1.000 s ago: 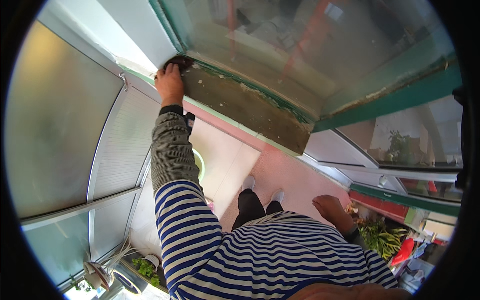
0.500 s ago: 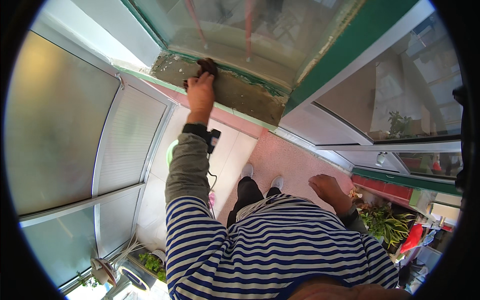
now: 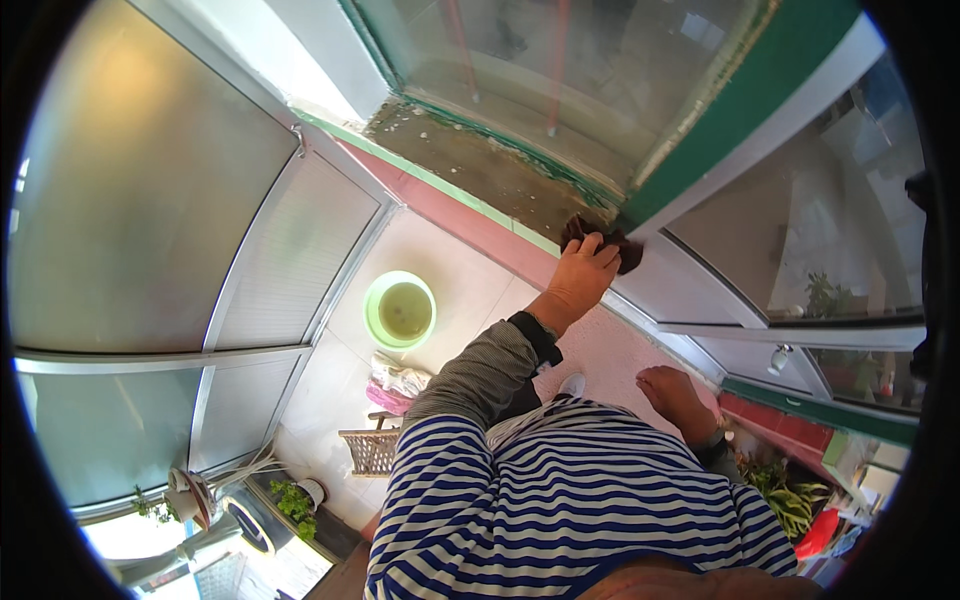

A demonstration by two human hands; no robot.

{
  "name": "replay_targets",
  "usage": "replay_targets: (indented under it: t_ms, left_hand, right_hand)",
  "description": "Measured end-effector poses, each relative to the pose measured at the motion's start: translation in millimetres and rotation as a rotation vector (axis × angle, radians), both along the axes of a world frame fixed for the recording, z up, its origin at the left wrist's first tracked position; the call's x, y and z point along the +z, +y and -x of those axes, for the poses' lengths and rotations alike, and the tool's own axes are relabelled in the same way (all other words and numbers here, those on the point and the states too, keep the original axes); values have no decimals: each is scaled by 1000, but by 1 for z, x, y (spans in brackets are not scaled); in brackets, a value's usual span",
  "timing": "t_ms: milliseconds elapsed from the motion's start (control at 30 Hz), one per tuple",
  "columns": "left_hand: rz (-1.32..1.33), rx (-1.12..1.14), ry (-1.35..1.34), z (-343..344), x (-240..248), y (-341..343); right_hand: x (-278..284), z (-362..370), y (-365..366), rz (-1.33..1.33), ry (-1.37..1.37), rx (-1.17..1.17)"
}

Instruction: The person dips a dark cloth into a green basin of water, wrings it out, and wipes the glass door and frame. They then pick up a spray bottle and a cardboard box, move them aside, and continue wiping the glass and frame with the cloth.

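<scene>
My left hand (image 3: 582, 277) is closed on a dark brown cloth (image 3: 628, 252), its fingers pressing into the bunched fabric. The cloth lies at the right end of a worn, stained window sill (image 3: 470, 167), up against the green frame (image 3: 715, 130). Part of the cloth is hidden beneath my fingers. At my right side, my right hand (image 3: 676, 399) hangs in the air with its fingers curled in, and nothing shows in it.
A pale green basin (image 3: 372, 310) of murky water stands on the tiled floor, with a bundle of cloths (image 3: 398, 378) and a small woven chair (image 3: 368, 452) near it. Glazed panels (image 3: 120, 190) rise on the left. Leafy plants (image 3: 785, 495) sit at the lower right.
My left hand has carried the brown cloth along the sill from its left end to its right end. The basin and chair have come into fuller view. My right hand stays curled at my side.
</scene>
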State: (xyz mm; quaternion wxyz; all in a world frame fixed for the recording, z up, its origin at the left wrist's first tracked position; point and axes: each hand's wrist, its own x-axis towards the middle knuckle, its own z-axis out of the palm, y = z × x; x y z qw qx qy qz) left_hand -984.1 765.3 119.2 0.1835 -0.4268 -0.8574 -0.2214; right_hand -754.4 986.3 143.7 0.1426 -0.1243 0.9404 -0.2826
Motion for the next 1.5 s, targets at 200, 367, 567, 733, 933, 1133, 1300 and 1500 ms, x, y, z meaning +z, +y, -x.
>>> replay_targets:
  t_ms: [200,367,567,733,933,1133,1300,1500]
  left_hand:
    - [-62,224,61,62,-3,-60]
    - [-49,370,102,133,-6,-138]
    - [-42,505,144,206,-14,-197]
    - [48,661,74,264,-21,-246]
    - [95,815,233,328,-18,-267]
    - [218,815,27,337,-13,-271]
    - [168,773,-124,318,2,-267]
    - [-34,609,22,296,-8,-271]
  right_hand:
    - [-3,23,-14,-33,-25,-3]
    - [-7,40,-25,-49,-60,7]
    - [-5,58,-39,-60,-79,2]
    - [-3,63,-51,-101,-135,-13]
    - [-5,67,-63,-112,-205,1]
    - [-5,79,-73,-154,-262,64]
    - [-8,88,-79,-154,-222,87]
    - [-1,88,-75,-160,-180,78]
